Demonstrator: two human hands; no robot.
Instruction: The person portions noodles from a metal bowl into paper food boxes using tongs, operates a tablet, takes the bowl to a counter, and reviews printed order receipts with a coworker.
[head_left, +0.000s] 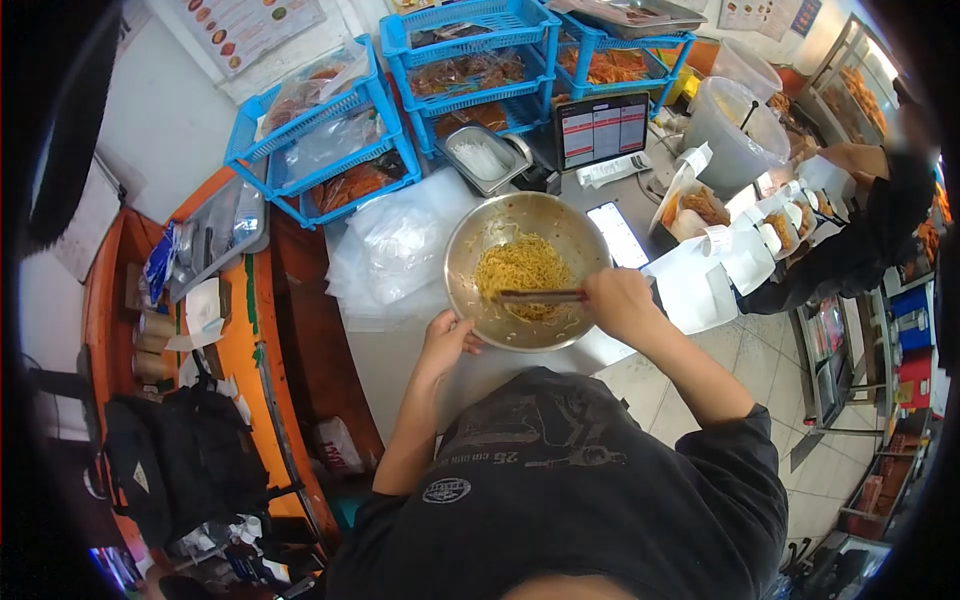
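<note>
A wide steel bowl (470, 303) stands on the light table, with a mound of yellow noodles (522, 266) inside. My right hand (622, 305) is closed round the end of a dark reddish utensil (540, 296), which lies across the noodles from the bowl's right side. At the lower left rim, my left hand (449, 343) grips the bowl, thumb by the edge and fingers against its outer wall.
Clear plastic bags (392, 245) lie left of the bowl. Behind stand blue racks (470, 50), a metal tray (482, 160) and a tablet (602, 132). A phone (617, 235) lies at the right. Another person's dark sleeve (830, 255) reaches towards food boxes (745, 258).
</note>
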